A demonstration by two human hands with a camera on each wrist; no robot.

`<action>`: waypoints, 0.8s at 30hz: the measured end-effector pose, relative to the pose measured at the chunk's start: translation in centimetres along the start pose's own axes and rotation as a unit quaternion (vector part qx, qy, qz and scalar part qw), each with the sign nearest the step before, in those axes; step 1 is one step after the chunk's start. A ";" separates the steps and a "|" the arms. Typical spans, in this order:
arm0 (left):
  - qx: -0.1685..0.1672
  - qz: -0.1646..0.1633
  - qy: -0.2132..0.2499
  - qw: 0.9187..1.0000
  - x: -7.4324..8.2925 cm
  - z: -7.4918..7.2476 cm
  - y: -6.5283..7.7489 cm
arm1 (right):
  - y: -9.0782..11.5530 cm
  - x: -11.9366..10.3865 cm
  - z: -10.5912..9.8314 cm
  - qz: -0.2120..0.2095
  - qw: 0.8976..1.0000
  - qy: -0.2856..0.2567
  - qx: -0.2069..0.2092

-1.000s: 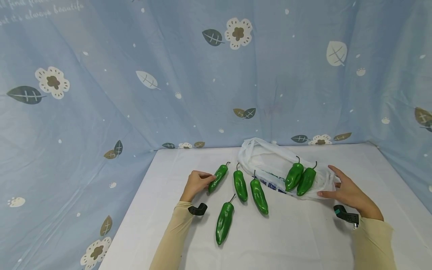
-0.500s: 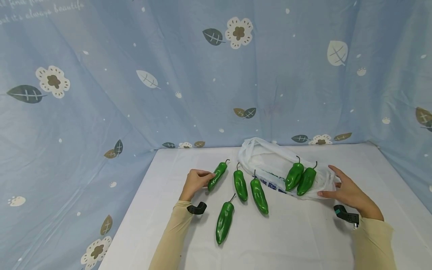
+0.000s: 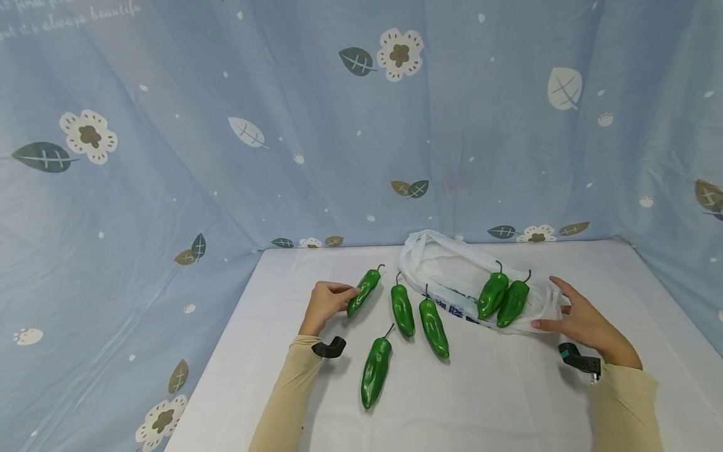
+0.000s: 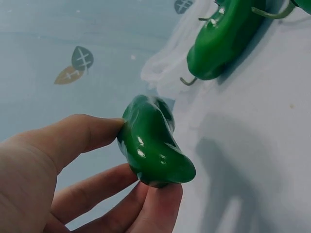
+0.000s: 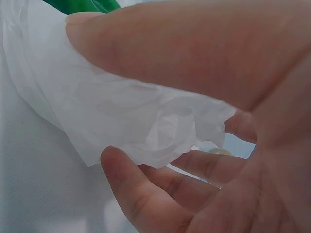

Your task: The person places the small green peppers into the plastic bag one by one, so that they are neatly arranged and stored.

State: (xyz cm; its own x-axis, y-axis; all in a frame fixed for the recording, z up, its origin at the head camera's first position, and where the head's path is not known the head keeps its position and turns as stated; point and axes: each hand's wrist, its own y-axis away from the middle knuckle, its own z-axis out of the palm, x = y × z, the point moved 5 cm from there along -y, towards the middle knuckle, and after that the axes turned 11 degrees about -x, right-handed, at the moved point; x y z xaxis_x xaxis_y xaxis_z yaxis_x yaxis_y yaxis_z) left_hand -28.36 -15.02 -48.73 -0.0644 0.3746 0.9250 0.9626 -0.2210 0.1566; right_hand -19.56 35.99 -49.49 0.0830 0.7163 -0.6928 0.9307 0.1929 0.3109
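Observation:
My left hand (image 3: 327, 304) pinches a long green pepper (image 3: 364, 292) between thumb and fingertips at the table's left side. In the left wrist view this pepper (image 4: 153, 145) points its blunt end at the camera. At the right, my right hand (image 3: 590, 326) holds the end of a white plastic bag (image 3: 437, 269), which lies on its side. The right wrist view has the thumb over the crumpled bag (image 5: 121, 111) and the other fingers curled at its far side. Two green peppers, one left (image 3: 492, 294) and one right (image 3: 514, 302), lie together at the bag.
Three more green peppers lie on the white table (image 3: 480, 402): one beside the held pepper (image 3: 403, 312), another near the bag's printed side (image 3: 433, 329), a third closer to the front (image 3: 375, 373). A blue patterned curtain (image 3: 339, 157) hangs behind the table.
My left hand has shifted slightly toward the back with the pinched pepper. The right hand, the bag and the other peppers look the same.

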 end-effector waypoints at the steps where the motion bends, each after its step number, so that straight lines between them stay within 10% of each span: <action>1: 0.001 0.000 0.003 1.000 0.0 0.0 0.0 | 0.0 0.0 0.0 0.000 1.000 0.000 0.000; 24: -0.003 0.050 0.061 0.997 4.2 1.5 -0.7 | -0.1 0.1 0.0 0.010 1.000 0.000 -0.003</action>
State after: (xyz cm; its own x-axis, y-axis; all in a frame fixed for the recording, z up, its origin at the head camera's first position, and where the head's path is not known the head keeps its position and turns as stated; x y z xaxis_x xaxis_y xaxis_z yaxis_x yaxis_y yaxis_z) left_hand -28.87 -11.94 -45.48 -0.0011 0.2377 0.9713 0.9644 -0.2566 0.0639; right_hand -19.65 36.03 -49.61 0.1009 0.7202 -0.6864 0.9269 0.1827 0.3279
